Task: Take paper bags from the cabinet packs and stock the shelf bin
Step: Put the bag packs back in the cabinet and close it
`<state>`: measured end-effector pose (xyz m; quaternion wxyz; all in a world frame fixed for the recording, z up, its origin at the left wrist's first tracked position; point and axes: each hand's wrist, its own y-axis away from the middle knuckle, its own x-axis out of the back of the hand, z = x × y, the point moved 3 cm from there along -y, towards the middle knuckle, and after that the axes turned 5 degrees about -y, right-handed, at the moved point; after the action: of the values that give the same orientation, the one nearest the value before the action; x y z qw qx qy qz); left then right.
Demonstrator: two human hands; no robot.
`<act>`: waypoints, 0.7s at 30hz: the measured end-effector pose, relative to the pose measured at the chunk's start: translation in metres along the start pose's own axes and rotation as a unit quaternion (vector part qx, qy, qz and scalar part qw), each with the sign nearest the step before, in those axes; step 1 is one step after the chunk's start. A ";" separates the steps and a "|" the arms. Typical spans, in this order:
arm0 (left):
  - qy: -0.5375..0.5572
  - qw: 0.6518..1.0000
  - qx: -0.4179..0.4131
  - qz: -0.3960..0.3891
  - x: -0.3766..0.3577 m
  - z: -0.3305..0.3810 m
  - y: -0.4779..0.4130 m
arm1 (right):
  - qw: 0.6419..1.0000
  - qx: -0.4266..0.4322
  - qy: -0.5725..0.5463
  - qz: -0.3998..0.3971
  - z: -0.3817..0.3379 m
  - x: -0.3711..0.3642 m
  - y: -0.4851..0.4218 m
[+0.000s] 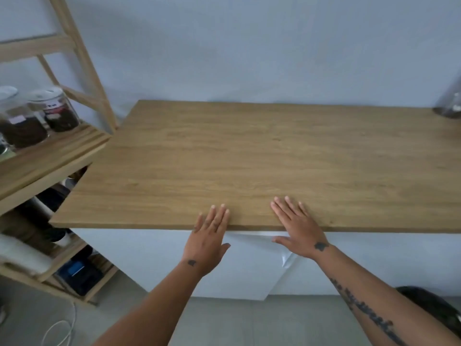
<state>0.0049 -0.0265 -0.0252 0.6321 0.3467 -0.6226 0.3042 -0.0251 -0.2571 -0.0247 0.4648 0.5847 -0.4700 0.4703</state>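
Observation:
A white cabinet [149, 258] stands under a wooden countertop [249, 158]. Its door [252, 268] hangs slightly ajar below the counter's front edge. My left hand [209, 236] lies flat with its fingers on the counter edge, palm down, holding nothing. My right hand [296, 228] rests the same way just to the right, fingers spread on the wood. No paper bags or packs show; the cabinet's inside is hidden. To the left stands a wooden shelf unit [50, 156]; which of its containers is the bin I cannot tell.
Two lidded glass jars [59, 111] with dark contents stand on the shelf's upper board. Lower shelves hold dark items and a blue-black box [77, 273]. A glass object [449, 103] sits at the counter's far right. A white cable [62, 328] lies on the floor.

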 end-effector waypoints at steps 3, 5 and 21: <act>-0.022 0.999 0.009 -0.036 -0.001 -0.030 -0.017 | 1.000 -0.005 0.019 -0.006 0.003 -0.005 -0.002; -0.015 0.999 -0.013 -0.039 0.000 -0.040 -0.026 | 0.999 -0.012 0.035 0.001 0.003 -0.005 -0.003; 0.025 0.998 -0.056 0.004 -0.003 -0.047 -0.032 | 0.997 -0.070 0.042 -0.001 -0.001 -0.009 -0.004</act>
<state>0.0583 -0.0062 -0.0292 0.6649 0.3004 -0.6239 0.2800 -0.0219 -0.2544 -0.0341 0.5243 0.5308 -0.4817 0.4596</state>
